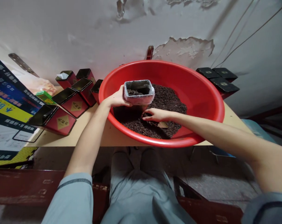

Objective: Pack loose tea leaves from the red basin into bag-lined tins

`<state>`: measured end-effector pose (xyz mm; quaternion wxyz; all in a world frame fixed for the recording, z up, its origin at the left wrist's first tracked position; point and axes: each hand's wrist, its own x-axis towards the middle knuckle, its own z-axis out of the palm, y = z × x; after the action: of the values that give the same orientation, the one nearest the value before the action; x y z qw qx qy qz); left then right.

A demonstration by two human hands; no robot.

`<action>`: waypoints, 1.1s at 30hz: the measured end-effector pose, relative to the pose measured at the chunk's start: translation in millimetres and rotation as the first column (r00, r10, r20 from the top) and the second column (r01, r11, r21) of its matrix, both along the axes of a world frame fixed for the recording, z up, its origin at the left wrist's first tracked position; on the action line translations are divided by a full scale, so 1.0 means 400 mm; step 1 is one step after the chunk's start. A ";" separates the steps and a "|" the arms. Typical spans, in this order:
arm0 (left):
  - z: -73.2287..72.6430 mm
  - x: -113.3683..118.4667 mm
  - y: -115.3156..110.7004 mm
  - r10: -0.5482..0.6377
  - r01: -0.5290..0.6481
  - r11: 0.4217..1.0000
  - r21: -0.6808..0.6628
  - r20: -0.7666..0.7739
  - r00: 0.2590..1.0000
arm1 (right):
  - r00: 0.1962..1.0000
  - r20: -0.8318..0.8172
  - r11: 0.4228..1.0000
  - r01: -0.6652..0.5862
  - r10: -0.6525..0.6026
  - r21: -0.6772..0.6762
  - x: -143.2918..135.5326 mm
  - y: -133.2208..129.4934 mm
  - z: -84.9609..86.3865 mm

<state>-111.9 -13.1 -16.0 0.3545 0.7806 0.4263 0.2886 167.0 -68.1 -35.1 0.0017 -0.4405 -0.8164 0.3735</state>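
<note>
My left hand (pixel 119 98) grips a tea tin (pixel 141 99) by its left side, above the left part of a big red basin (pixel 203 102). A plastic liner is folded over the tin's rim, and some dark leaves lie inside. Loose dark tea leaves (pixel 169 96) cover the basin's floor. Down among them is my right hand (pixel 156 115), its fingers curled just below the tin; the fingertips are partly hidden, so what they hold does not show. Under the right wrist lies a small tan piece (pixel 163 124) whose kind I cannot make out.
Several red and black tea tins (pixel 68 104) stand at the table's left, one with white plastic sticking out. More black-topped tins (pixel 223 82) are at the right behind the basin. A printed box (pixel 7 109) and green packet (pixel 45 97) are far left. The wall is close behind.
</note>
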 end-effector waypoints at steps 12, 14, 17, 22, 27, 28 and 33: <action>-0.002 -0.001 0.010 -0.026 0.026 1.000 -0.002 0.021 0.999 | 0.979 0.194 0.877 -0.036 -0.066 0.479 0.148 0.108 0.336; 0.001 0.004 0.003 -0.028 0.028 1.000 -0.001 0.045 0.999 | 0.990 0.138 0.817 -0.044 -0.044 0.576 0.108 0.126 0.368; 0.010 0.012 -0.010 -0.054 0.052 0.998 0.018 0.112 0.992 | 0.997 0.075 0.751 -0.054 0.006 0.658 0.003 0.140 0.375; 0.036 0.021 -0.024 -0.114 0.114 0.993 0.010 0.174 0.978 | 0.996 0.014 0.728 -0.072 0.086 0.682 -0.106 0.150 0.339; 0.038 0.021 -0.026 -0.111 0.111 0.994 0.002 0.132 0.985 | 0.977 -0.151 0.708 0.213 -0.151 0.673 0.017 0.208 0.251; 0.034 0.019 -0.023 -0.061 0.062 0.998 -0.008 0.108 0.992 | 0.964 -0.123 0.706 0.257 -0.236 0.659 0.060 0.222 0.217; 0.020 0.007 -0.010 0.027 -0.028 0.998 -0.049 -0.021 0.999 | 0.772 0.324 0.827 0.439 -0.547 0.351 0.233 0.249 0.001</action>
<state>-109.0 -17.2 -7.8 0.3654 0.7684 0.4476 0.2751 260.2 31.5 -34.5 -0.0144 -0.7046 -0.6933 0.1504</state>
